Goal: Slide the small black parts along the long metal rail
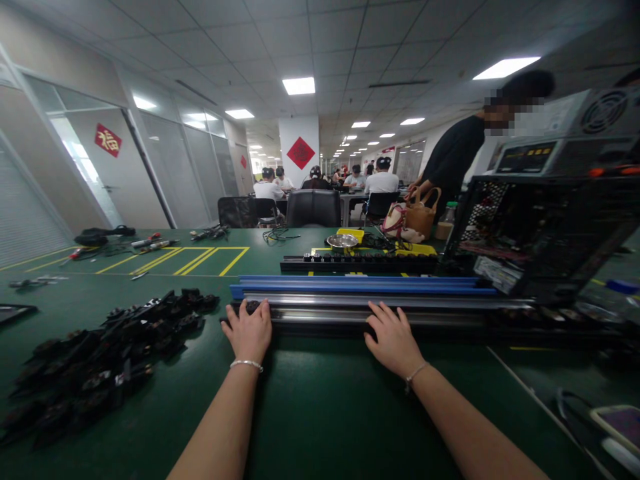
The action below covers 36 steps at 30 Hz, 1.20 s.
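Observation:
A long metal rail [320, 313] lies crosswise in front of me, silver on top with dark edges. My left hand [249, 333] rests over its left end, fingers spread. A small dark part [253, 307] shows between the left thumb and fingers; whether they grip it is unclear. Farther right along the same rail lies my right hand [394, 339], fingers apart and bent over the near edge, with nothing visible in it. Just behind the rail runs a blue channel-shaped strip [360, 285]. Left of my left hand spreads a heap of small black parts [115, 353].
An open computer case [550, 227] stands at right. Behind the strips are a black row of parts [350, 261], a metal dish [343, 241] and bags [420, 217]. Tools [150, 243] lie back left on the green table [320, 407]. A person [455, 153] leans in at right.

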Each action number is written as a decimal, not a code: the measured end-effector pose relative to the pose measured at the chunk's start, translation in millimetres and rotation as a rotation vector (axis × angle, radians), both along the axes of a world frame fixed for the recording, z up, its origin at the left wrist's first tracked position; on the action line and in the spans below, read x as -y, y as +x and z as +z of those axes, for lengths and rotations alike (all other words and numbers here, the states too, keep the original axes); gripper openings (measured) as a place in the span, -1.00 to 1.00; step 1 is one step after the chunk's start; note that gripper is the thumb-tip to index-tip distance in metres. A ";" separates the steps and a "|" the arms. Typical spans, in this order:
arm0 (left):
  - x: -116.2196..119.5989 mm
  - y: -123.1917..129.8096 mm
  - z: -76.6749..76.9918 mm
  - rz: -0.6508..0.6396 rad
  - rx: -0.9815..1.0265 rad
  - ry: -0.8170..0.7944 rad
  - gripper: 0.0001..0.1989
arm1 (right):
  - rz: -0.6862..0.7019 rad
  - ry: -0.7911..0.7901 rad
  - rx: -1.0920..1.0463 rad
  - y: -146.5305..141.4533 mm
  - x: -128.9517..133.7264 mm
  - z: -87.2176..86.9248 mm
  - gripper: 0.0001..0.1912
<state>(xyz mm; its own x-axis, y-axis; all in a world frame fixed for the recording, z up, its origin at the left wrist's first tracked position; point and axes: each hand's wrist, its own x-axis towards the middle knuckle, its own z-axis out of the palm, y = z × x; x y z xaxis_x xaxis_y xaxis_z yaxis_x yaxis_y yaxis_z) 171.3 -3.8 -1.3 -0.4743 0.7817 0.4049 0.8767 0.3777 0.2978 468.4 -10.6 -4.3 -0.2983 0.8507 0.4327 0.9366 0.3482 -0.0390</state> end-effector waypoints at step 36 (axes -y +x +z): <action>-7.1 -26.4 -2.7 0.045 0.104 0.037 -0.47 | -0.001 -0.010 -0.001 0.7 0.1 0.8 -0.77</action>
<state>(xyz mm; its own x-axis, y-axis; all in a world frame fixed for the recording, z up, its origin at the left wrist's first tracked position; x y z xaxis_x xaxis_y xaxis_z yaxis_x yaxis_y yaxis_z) 144.8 3.3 -4.0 -0.5498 0.7440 0.3797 0.8226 0.4030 0.4012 469.1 -10.7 -3.4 -0.2966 0.8555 0.4244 0.9370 0.3466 -0.0439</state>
